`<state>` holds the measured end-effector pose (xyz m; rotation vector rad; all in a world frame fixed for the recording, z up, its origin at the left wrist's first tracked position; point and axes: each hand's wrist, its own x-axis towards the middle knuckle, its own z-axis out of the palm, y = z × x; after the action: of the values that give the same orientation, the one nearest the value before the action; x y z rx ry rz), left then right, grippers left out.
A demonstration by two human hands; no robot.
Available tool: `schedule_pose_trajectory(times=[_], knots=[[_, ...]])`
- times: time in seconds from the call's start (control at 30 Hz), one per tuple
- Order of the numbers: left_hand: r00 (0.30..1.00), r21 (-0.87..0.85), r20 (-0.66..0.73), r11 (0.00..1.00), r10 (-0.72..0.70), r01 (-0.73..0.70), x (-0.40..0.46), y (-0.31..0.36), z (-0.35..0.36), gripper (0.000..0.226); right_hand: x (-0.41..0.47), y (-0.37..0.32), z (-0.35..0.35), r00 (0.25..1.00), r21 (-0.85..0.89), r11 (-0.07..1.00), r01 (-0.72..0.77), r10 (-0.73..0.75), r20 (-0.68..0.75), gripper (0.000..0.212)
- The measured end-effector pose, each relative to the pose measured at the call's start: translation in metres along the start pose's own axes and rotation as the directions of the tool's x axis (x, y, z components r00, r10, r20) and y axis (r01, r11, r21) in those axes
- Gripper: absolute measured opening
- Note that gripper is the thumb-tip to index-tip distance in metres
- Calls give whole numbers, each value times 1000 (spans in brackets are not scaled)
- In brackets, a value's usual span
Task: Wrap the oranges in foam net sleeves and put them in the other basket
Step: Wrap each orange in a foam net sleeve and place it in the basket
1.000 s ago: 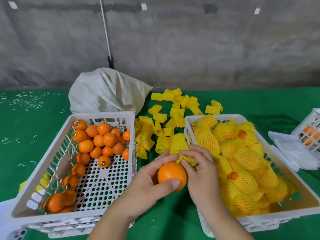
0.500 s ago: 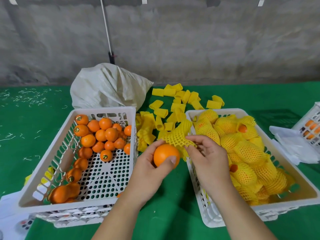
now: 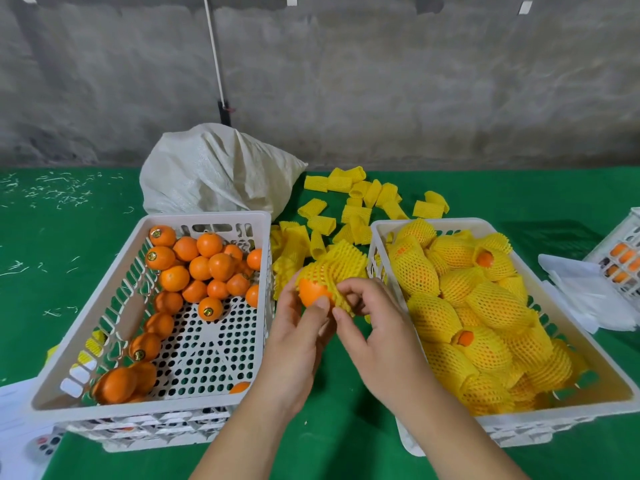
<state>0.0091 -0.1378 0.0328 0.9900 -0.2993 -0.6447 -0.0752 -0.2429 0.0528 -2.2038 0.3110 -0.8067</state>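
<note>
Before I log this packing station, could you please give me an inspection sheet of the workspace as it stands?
Surface: green cloth with pale scraps at far left.
Job's things: left basket part full of bare oranges; right basket piled with sleeved oranges; loose foam sleeves between and behind them.
Clutter: white sack behind; white sheets and a third crate at right.
Grippers: left hand holds an orange; right hand pulls a net sleeve partly over it.
Cables: thin white rod or cord on the wall; cannot tell which.
Surroundings: bare concrete wall.
</note>
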Motion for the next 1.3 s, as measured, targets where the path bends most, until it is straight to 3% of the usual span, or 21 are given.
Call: schedule_pose_trajectory(times=[0.13,0.23,0.3,0.37,0.5,0.6,0.8,0.9,0.97,1.03,1.1,1.2,1.3], knots=[[974,321,-138,938,182,-130,7,3,-1,43,5,-4,-4,997,-11,997,71,-71,-18,14],[946,395,-190,902,264,-172,11,4,-2,39,3,-11,0,983,-4,984,181,-181,-32,15],[939,356,-240,922,247,-152,11,-1,-1,31,-1,-12,6,974,-23,976,215,-216,-62,21],[948,238,-271,966,169,-104,11,-6,1,31,-2,-8,9,982,-59,987,148,-154,-109,33],[993,37,-108,998,47,-43,13,-11,-4,56,-2,1,10,995,-40,999,32,-36,-88,50],[995,89,14,991,98,-99,11,-13,-10,71,2,6,6,989,-90,992,88,-98,-112,48],[969,181,-166,971,184,-153,20,-11,-4,50,-6,5,14,969,-111,980,168,-184,-163,37],[962,282,-160,944,222,-171,19,-14,-9,54,-11,5,11,982,120,991,51,-28,-185,39],[948,372,-166,908,272,-195,19,-18,-11,57,-6,3,7,967,350,931,-101,175,-186,58],[942,423,-104,871,320,-249,17,-23,-7,58,3,1,11,945,481,832,-277,327,-22,81],[943,486,10,822,333,-296,13,-28,0,63,7,0,20,919,478,791,-383,378,112,92],[953,643,105,711,285,-284,11,-34,1,76,6,9,27,907,430,811,-396,418,48,100],[967,794,233,555,101,-249,10,-27,-13,96,4,26,20,894,451,799,-398,448,-4,96]])
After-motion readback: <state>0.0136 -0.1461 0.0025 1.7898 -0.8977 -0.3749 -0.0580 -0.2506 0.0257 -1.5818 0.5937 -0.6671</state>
